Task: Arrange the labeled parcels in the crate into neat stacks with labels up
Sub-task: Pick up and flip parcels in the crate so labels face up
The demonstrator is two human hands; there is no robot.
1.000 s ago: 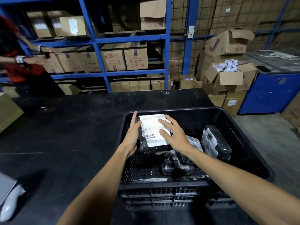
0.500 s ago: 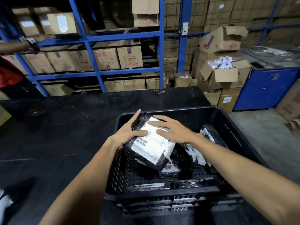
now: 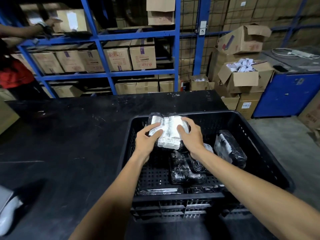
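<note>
A black plastic crate (image 3: 270, 153) stands on the black table. In its far left corner a black-wrapped parcel (image 3: 168, 131) lies with its white label up. My left hand (image 3: 147, 141) grips its left side and my right hand (image 3: 191, 135) its right side. Another black parcel (image 3: 186, 168) lies flat in the crate's middle, partly under my right forearm. A third parcel (image 3: 229, 150) leans against the right wall with its label partly showing. A flat parcel (image 3: 161, 191) lies along the near wall.
The black table (image 3: 69, 135) stretches left of the crate. Blue shelving (image 3: 103, 37) with cardboard boxes stands behind it. Another person's arm (image 3: 26, 30) reaches to the shelf at far left. Open boxes (image 3: 242, 78) and a blue cabinet (image 3: 285, 96) stand at right.
Both hands lifted the labeled parcel, tilted and turned it, then brought it back toward the crate's far left corner with the label up. The other person's arm rose to the upper shelf.
</note>
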